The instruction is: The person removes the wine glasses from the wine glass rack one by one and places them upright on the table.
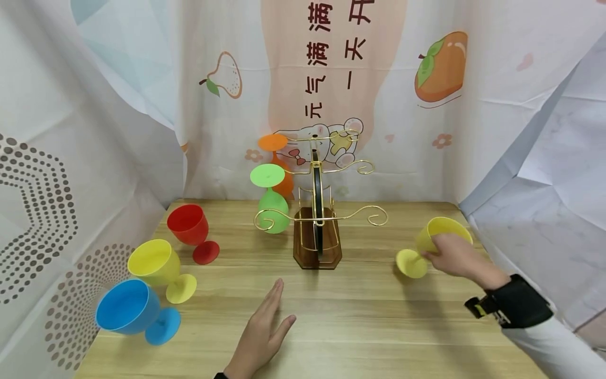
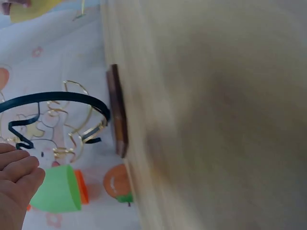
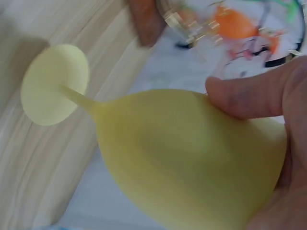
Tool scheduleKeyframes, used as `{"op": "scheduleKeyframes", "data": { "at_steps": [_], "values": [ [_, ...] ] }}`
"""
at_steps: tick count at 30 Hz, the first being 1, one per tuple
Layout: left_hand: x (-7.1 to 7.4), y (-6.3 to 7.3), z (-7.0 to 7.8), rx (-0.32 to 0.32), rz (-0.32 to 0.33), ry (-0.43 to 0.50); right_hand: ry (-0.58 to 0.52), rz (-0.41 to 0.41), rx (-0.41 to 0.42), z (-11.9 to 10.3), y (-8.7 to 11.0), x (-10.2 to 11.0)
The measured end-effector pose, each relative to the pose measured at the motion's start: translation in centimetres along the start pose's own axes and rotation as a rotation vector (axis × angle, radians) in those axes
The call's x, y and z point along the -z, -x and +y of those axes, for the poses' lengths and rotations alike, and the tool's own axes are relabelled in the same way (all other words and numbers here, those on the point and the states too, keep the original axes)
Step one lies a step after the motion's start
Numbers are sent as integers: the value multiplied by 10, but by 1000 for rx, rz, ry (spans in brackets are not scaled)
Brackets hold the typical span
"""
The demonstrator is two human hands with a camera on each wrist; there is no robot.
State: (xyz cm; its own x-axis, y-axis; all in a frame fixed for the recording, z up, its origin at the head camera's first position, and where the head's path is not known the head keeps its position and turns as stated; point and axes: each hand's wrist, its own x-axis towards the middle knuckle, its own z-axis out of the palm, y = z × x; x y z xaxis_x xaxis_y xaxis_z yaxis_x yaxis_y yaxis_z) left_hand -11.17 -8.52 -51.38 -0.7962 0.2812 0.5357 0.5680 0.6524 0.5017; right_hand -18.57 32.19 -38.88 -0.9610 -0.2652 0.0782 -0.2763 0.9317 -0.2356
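Observation:
On the right side of the table, my right hand (image 1: 454,253) grips a yellow goblet (image 3: 158,143) by its bowl, with the thumb along the side. Its foot points down and to the left, close over the wood. My left hand (image 1: 262,331) is near the front of the table with straight fingers and the thumb spread, holding nothing. Ahead of it stands a gold wire goblet rack (image 1: 318,221) with a black ring and a brown base. A green goblet (image 1: 272,208) and an orange goblet (image 1: 273,143) hang upside down on the rack's left side.
Along the left table edge stand a red goblet (image 1: 189,225), another yellow goblet (image 1: 155,262) and a blue goblet (image 1: 128,306). The rack's curled wire arms (image 1: 374,216) reach out to the right. Printed curtains (image 1: 222,131) enclose the wooden table (image 1: 360,316).

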Motion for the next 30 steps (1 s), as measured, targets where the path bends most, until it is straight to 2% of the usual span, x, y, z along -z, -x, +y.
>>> {"op": "scheduleKeyframes", "data": {
  "at_steps": [2, 5, 10, 18, 22, 24, 26, 28, 30],
  "values": [
    [1, 6, -4, 2, 2, -30, 51, -38, 27, 13, -5, 2],
    [2, 14, -9, 14, -5, -55, 70, -78, 44, 29, -9, 0],
    [4, 23, -14, 52, -10, -72, 65, -92, 41, 46, -13, -8],
    [5, 34, -14, 99, -31, -103, 74, -94, 66, 58, -18, -18],
    [13, 36, -15, 99, -19, -106, 91, -66, 107, 56, -24, -14],
    [24, 31, -15, 123, -28, -107, 96, -12, 129, 52, -23, -9],
    [41, 18, -16, 151, -36, -113, 106, 61, 120, 43, -19, 2],
    [65, -6, -18, 147, -30, -115, 101, 176, 99, 25, -16, 19],
    [92, -42, -19, 85, 12, -122, 81, 289, 74, -7, -18, 41]
  ]
}}
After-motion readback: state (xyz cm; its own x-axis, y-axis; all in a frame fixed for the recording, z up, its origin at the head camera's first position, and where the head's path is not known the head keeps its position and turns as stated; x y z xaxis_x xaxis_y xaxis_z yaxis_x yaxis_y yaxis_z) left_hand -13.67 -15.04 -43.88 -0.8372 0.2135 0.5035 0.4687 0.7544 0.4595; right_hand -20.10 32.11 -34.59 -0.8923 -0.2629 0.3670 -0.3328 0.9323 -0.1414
